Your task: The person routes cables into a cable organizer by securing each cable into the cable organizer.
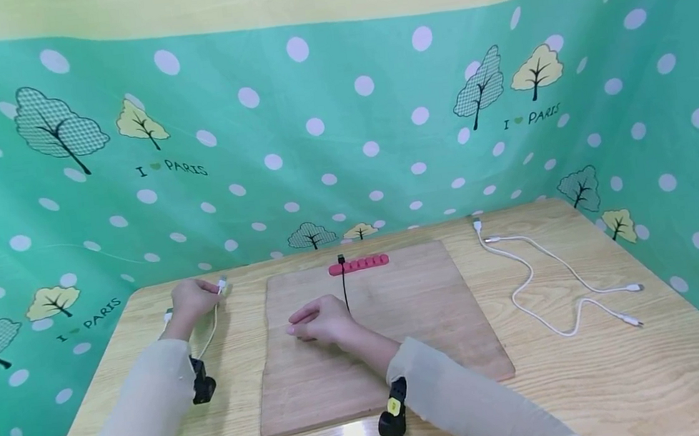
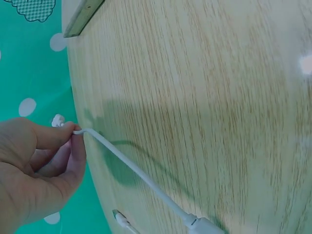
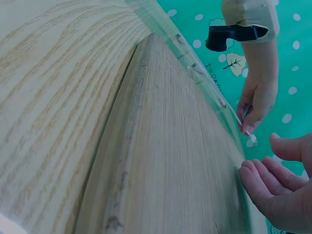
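My left hand (image 1: 194,302) is raised over the far left of the table. Its thumb and fingertips pinch a white charging cable (image 2: 141,173) just behind one plug (image 2: 58,120), and the rest of that cable hangs toward the table. Over the wooden board (image 1: 317,387), my right hand (image 1: 325,320) holds nothing, fingers loosely bent and thumb apart from them in the right wrist view. Beyond it, a black cable (image 1: 344,287) crosses a pink-red cable holder (image 1: 368,263) at the board's back edge, its plug sticking out behind. Part of the black cable is hidden by the right hand.
Two white cables (image 1: 527,271) lie loosely curved on the table's right side. Another white plug (image 1: 168,315) lies near the left edge, partly behind the left arm. A green dotted curtain (image 1: 339,125) borders the table (image 1: 555,374) at the back and sides.
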`<state>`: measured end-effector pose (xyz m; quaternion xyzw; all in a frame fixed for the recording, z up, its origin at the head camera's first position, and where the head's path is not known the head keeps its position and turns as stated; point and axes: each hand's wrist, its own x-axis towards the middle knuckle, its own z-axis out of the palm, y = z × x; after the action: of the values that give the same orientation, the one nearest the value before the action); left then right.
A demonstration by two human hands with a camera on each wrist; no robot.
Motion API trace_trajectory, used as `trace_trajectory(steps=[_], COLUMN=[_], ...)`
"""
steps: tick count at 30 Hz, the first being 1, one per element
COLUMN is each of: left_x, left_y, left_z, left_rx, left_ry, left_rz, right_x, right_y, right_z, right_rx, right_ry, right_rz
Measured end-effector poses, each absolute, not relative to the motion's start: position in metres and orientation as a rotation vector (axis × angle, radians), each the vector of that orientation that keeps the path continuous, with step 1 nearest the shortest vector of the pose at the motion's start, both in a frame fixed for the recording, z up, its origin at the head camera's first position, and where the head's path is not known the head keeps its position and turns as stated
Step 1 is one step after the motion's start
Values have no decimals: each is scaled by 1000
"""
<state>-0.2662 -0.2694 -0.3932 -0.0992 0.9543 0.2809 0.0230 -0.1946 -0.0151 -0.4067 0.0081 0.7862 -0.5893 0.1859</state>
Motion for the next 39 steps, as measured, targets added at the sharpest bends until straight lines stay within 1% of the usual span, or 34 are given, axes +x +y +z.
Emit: trace_trajectory(steps=[8,16,26,39], left_x=[-266,-271,-267,-256], left_y=[-272,-282,-276,-264], left_z=[-390,-389,-380,-365], left_rx=[-319,-333,-372,-303], left_ry=[2890,2760,2623,2519], left_rz=[915,1139,1295,1332], right_x=[-194,-192,-191,-192], right_y=[-18,-23,-26,-32], right_z=[-407,-407,-406,-410], right_rx=[20,33,30,38], right_ry=[2215,2193,2180,2133], right_rz=[-1654,-1663,-1661,-1700])
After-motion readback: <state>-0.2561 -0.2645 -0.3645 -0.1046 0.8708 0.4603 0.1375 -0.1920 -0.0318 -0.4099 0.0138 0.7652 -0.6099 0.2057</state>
